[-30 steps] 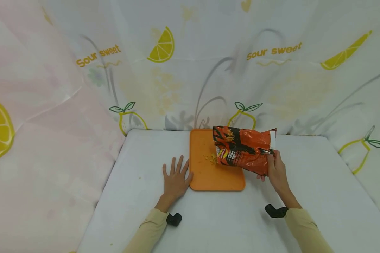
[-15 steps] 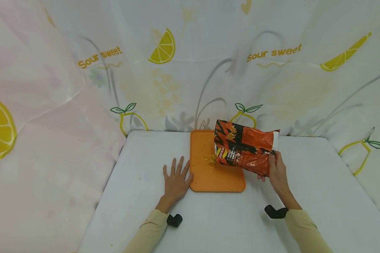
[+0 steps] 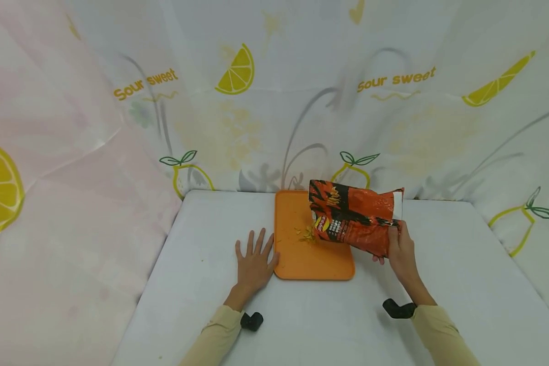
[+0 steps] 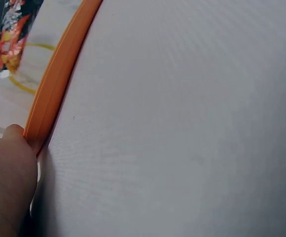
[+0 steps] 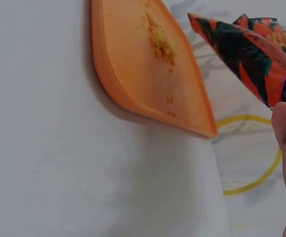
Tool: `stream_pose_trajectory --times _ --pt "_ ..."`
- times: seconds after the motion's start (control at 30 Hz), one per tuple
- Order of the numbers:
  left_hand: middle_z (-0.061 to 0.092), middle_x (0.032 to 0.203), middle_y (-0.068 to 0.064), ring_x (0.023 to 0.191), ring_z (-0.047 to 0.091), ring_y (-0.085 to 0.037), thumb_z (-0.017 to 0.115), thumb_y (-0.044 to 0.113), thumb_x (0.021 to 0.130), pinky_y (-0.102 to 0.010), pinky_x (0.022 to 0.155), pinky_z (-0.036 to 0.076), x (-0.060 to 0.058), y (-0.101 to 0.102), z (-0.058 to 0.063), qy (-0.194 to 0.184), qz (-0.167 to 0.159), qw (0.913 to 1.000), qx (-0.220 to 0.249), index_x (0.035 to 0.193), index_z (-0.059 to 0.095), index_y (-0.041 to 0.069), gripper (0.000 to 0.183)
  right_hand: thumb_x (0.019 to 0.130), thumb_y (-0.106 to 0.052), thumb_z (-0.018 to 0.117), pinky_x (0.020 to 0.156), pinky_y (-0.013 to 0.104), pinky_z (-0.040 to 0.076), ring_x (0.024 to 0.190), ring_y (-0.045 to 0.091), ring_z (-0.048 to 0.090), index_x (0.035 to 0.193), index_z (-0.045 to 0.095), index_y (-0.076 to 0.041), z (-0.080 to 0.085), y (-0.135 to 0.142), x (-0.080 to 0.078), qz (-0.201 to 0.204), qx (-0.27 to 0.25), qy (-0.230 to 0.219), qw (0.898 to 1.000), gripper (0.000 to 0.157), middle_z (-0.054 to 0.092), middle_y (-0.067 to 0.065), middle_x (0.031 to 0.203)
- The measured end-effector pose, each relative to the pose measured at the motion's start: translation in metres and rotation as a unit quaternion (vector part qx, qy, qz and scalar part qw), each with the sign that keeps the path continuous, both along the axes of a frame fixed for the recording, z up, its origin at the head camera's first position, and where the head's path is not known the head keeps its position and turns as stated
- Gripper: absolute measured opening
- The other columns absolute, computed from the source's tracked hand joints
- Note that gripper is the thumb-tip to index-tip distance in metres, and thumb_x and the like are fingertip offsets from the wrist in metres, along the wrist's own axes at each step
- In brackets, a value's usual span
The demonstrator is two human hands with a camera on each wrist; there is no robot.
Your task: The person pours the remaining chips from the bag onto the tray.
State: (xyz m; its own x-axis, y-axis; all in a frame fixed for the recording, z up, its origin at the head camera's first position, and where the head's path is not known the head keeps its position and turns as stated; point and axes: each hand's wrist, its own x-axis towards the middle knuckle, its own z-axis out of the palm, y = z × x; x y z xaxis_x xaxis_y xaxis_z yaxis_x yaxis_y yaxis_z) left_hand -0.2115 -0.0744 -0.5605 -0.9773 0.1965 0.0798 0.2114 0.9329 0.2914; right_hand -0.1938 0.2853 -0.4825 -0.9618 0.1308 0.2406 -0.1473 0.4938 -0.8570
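My right hand (image 3: 401, 251) grips the bottom end of a red and black snack bag (image 3: 357, 216), thumb on top. The bag is held tilted above the right side of an orange tray (image 3: 315, 264), its mouth facing left. On the tray below that mouth lies a small heap of yellow snack pieces (image 3: 306, 235), and in the right wrist view loose crumbs (image 5: 170, 100) lie near it. Flat on the table with fingers spread, my left hand (image 3: 254, 264) touches the tray's left edge. In the left wrist view its thumb side meets the orange rim (image 4: 59, 74). The bag's inside is hidden.
The white table (image 3: 311, 325) carries the tray near its back edge. Behind it hangs a pale curtain (image 3: 274, 117) printed with lemons. A dark wrist camera (image 3: 252, 321) sits on the left wrist and another dark camera (image 3: 399, 308) on the right.
The bag's mouth end has swung up and come back down in my right hand. The left hand stays at the tray's edge. The snack heap looks much the same.
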Motion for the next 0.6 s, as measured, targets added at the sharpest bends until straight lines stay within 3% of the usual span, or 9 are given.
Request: stream_pose_trajectory --times 0.1,0.23,0.4,0.5,0.6 --pt "0.02 0.174 -0.004 0.162 0.014 -0.036 0.041 0.051 0.107 -0.07 0.124 0.008 0.0 0.0 -0.001 -0.001 0.001 1.0 0.002 0.162 0.033 0.024 0.062 0.114 -0.036 0.027 0.043 0.035 0.051 0.041 0.024 0.062 0.129 0.038 -0.004 0.0 -0.001 0.0 0.001 -0.006 -0.002 1.0 0.037 0.063 0.002 0.064" --pt "0.02 0.174 -0.004 0.162 0.013 -0.036 0.041 0.052 0.107 -0.07 0.124 0.007 -0.001 0.0 -0.002 -0.002 0.002 1.0 0.005 0.162 0.033 0.025 0.062 0.114 -0.033 0.03 0.043 0.033 0.05 0.04 0.014 0.059 0.127 0.041 -0.002 -0.001 -0.002 0.001 -0.008 0.027 0.002 1.0 0.035 0.065 0.006 0.06" --pt "0.019 0.175 -0.003 0.163 0.012 -0.036 0.04 0.052 0.107 -0.07 0.124 0.007 -0.001 0.0 -0.004 0.004 0.003 1.0 0.008 0.163 0.032 0.025 0.062 0.114 -0.034 0.029 0.043 0.033 0.05 0.041 0.021 0.061 0.129 0.04 -0.004 -0.002 0.0 0.002 -0.014 0.001 0.008 1.0 0.035 0.064 0.007 0.062" --pt "0.021 0.174 -0.004 0.162 0.014 -0.036 0.04 0.051 0.108 -0.07 0.124 0.008 -0.001 0.0 -0.004 0.013 0.002 0.9999 0.009 0.162 0.033 0.024 0.062 0.114 -0.031 0.028 0.043 0.035 0.051 0.04 0.026 0.061 0.127 0.04 -0.003 0.012 -0.006 0.008 -0.002 -0.013 -0.002 1.0 0.033 0.064 0.006 0.059" --pt "0.019 0.175 -0.004 0.162 0.012 -0.036 0.039 0.051 0.108 -0.07 0.124 0.007 -0.001 0.0 -0.004 0.006 0.002 1.0 0.005 0.163 0.032 0.025 0.062 0.114 -0.029 0.027 0.043 0.035 0.052 0.042 0.025 0.063 0.125 0.041 -0.011 0.019 -0.007 0.013 0.0 -0.048 -0.011 0.999 0.025 0.064 -0.001 0.062"
